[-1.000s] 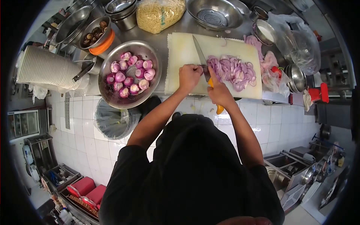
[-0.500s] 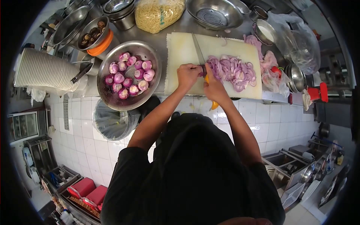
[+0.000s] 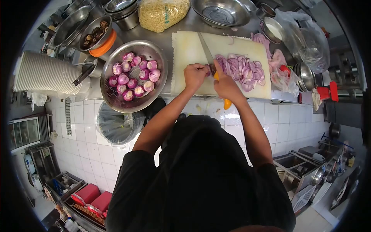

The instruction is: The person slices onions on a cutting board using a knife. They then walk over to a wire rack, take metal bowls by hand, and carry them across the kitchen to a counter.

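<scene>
My right hand is closed around the yellow handle of a knife, whose long blade points to the far edge of a white cutting board. Just left of the blade, my left hand pinches a piece of red onion, mostly hidden by the fingers. A heap of sliced red onion lies on the board, right of the knife. Several whole peeled red onions sit in a perforated metal colander left of the board.
At the back stand a bag of noodles and a metal basin. A bowl of mushrooms and stacked white plates are at the left. Pink cloth and plastic lie right of the board. A lined bin stands below the colander.
The knife and my right hand have shifted slightly to the right. A gap now shows between the blade and my left fingers, which keep their pinch on the onion.
</scene>
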`<move>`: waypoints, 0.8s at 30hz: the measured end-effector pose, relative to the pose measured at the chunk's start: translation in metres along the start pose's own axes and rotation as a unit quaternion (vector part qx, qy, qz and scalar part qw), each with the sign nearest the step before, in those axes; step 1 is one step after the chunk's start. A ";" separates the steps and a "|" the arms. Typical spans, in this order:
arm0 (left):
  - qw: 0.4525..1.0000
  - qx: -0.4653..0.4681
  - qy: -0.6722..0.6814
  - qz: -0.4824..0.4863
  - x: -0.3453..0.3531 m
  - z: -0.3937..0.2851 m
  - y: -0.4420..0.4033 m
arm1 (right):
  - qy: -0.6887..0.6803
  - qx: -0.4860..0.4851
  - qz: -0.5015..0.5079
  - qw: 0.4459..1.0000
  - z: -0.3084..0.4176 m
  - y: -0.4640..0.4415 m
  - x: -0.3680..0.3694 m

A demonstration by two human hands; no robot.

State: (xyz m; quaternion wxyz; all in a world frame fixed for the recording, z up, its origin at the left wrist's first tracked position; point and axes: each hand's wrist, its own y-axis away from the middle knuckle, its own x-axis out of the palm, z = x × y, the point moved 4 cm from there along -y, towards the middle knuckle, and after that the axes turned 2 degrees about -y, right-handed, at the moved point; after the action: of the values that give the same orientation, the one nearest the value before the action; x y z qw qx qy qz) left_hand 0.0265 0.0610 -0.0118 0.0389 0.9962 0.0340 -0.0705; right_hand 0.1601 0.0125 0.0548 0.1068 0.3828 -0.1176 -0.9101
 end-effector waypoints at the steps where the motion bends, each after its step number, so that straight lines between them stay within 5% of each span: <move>1: 1.000 0.000 -0.007 0.011 0.000 0.000 0.000 | -0.010 0.025 0.013 1.000 0.010 0.007 -0.006; 9: 0.999 -0.004 -0.019 0.027 0.000 -0.001 -0.001 | 0.007 0.069 0.028 0.997 0.019 0.024 0.002; 12: 1.000 -0.006 -0.016 0.017 0.000 -0.001 -0.001 | 0.056 -0.028 -0.056 0.996 0.006 0.015 0.018; 18: 0.998 0.006 -0.053 0.013 -0.002 -0.009 0.002 | 0.072 -0.051 -0.067 0.994 -0.010 -0.011 0.021; 24: 0.999 -0.010 -0.022 0.029 0.001 0.002 -0.001 | -0.012 0.087 0.056 0.995 0.031 0.030 -0.011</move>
State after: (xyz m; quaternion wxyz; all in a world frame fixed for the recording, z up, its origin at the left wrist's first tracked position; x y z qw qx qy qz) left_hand 0.0269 0.0622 -0.0143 0.0513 0.9945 0.0052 -0.0910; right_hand 0.1479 -0.0088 0.0920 0.1224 0.3724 -0.2189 -0.8936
